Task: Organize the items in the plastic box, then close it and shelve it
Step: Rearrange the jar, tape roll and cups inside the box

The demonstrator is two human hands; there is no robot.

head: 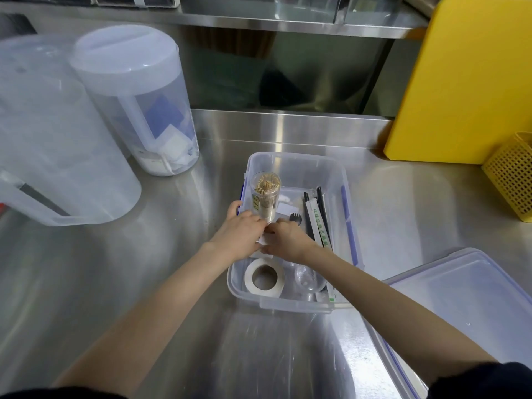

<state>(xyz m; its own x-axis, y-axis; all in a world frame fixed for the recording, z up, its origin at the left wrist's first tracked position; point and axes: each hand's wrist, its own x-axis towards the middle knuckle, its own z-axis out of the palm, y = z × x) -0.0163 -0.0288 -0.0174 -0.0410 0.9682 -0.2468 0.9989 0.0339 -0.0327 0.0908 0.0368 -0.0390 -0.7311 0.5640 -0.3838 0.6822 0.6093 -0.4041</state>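
A clear plastic box (339, 180) with blue latches stands open on the steel counter. Upright at its left wall is a clear toothpick jar (265, 194). My left hand (241, 234) and my right hand (288, 240) meet inside the box at the jar's base, fingers curled around a small white packet (263, 240). A white tape roll (264, 277) lies at the near end beside a clear plastic cup (308, 279). Black straws and wrapped chopsticks (319, 223) lie along the right side, next to a black fork (295, 218). The box lid (466, 295) rests to the right.
Two large translucent pitchers (138, 105) (49, 145) stand at the left. A yellow cutting board (472, 82) leans on the back wall at right, with a yellow perforated basket (515, 174) beside it. A steel shelf (288, 21) runs overhead.
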